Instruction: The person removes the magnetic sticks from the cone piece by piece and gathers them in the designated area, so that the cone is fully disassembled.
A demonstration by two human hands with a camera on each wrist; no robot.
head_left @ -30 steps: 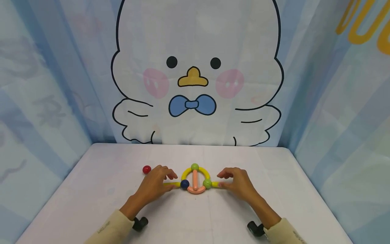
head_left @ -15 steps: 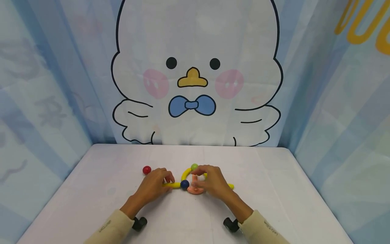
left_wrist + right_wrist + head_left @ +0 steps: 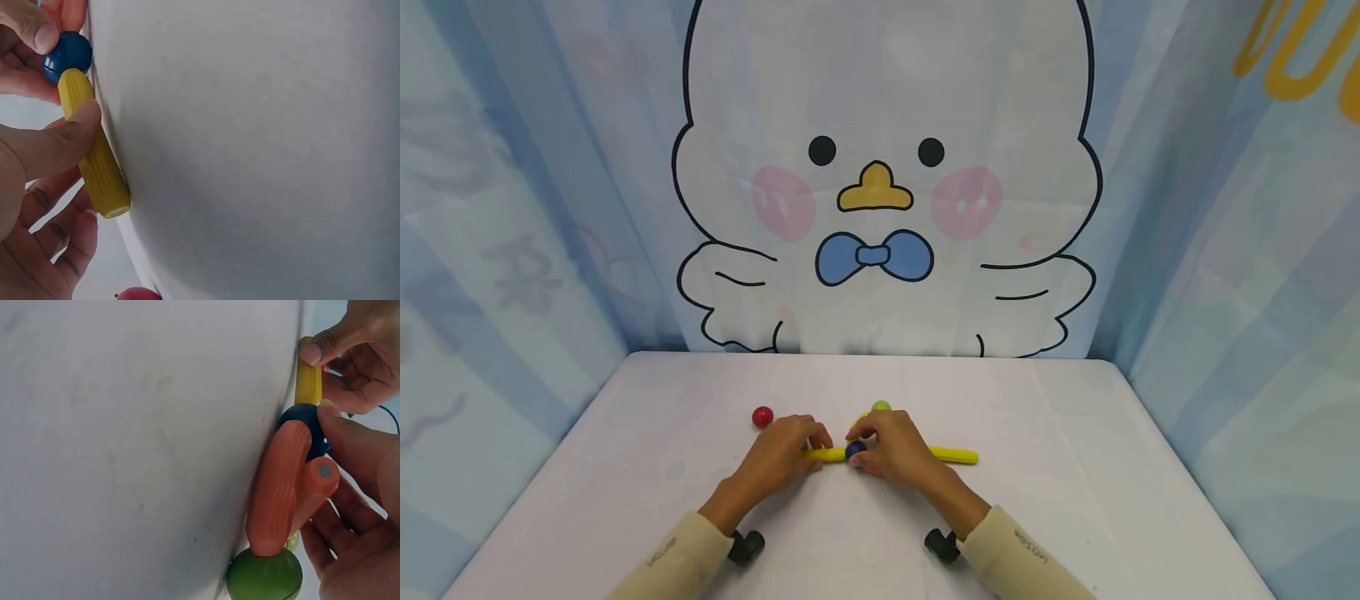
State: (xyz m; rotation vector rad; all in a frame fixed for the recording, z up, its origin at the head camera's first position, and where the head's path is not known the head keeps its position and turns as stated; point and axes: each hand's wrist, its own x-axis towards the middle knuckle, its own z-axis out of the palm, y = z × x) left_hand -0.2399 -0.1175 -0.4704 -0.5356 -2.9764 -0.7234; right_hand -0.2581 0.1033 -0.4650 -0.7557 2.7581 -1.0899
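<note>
Left hand (image 3: pixel 781 454) pinching yellow rod (image 3: pixel 106 178), right hand (image 3: pixel 893 450) gripping blue ball (image 3: pixel 72 53)

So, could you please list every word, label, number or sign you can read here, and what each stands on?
"U": yellow lettering on the right-hand curtain; neighbouring letters are cut off or unclear.
Left sleeve and right sleeve: script, too small to read.
Left-hand curtain: faint marks, too blurred to read.
Yellow stick and blue ball: no text visible.
</note>
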